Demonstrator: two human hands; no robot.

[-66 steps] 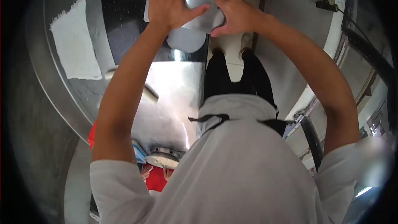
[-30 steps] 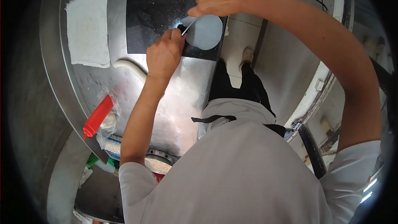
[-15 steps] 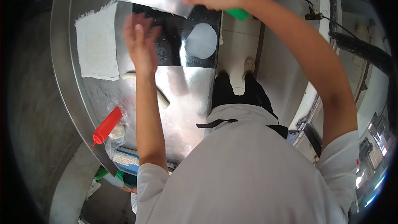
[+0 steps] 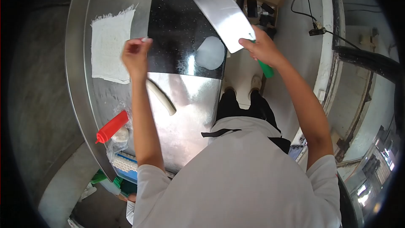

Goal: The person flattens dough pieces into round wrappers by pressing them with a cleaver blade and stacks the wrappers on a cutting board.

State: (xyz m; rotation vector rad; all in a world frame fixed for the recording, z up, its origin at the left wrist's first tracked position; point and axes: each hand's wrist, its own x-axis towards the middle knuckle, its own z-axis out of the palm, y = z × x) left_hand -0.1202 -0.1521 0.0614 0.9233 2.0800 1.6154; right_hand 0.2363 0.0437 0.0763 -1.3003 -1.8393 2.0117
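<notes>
Your right hand (image 4: 262, 47) is closed around the green handle of a broad, shiny metal cleaver (image 4: 223, 17), whose blade hangs over the right edge of the black, white-speckled slab (image 4: 175, 29). Your left hand (image 4: 136, 57) is at the left edge of the slab, fingers curled in toward the thumb; a small pale spot shows at the blurred fingertips, and you cannot tell whether they pinch anything. The thin, round, grey-white disc (image 4: 210, 53) lies flat on the slab, at its near right corner. Just off the slab's near edge, partly behind your left forearm, is a smooth, cream-coloured, curved roll (image 4: 161, 97). Left of the slab lies a white rectangular cloth with a frayed end (image 4: 112, 46); well nearer you than the slab is a red plastic squeeze bottle (image 4: 112, 126).
</notes>
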